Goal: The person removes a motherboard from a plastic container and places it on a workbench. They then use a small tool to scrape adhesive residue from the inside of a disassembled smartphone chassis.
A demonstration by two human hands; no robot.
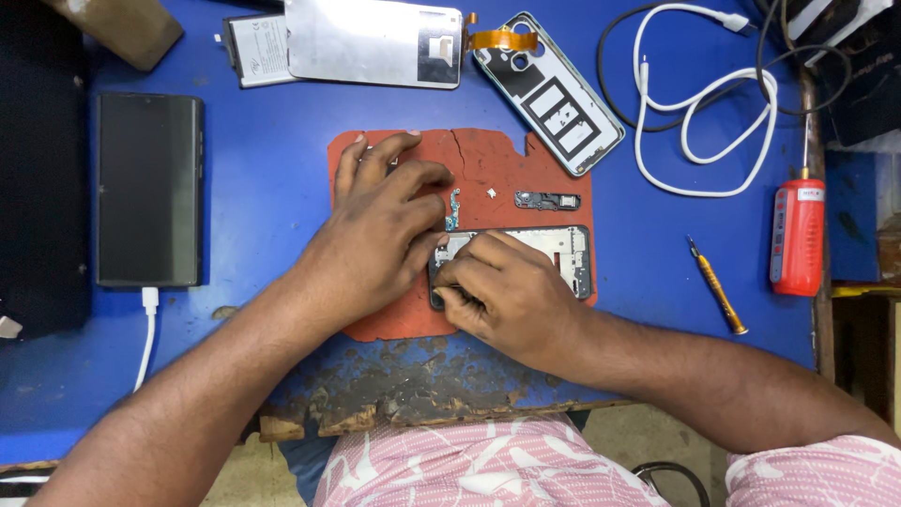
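Centre frame: left hand [380, 230] steadies the opened dark phone chassis [549, 253] on the torn red mat [488, 160]; right hand [497, 291], fingers curled, apparently pinches something hidden. Slipping could scatter loose small parts [491, 193].

A: Observation, arms: both forearms bare to the frame edge. No sleeves, watch, rings or gloves visible.

B: Clothing?

A: Pink garment [469, 465] with a white leaf-like print, at the bottom edge. Fingernails short.
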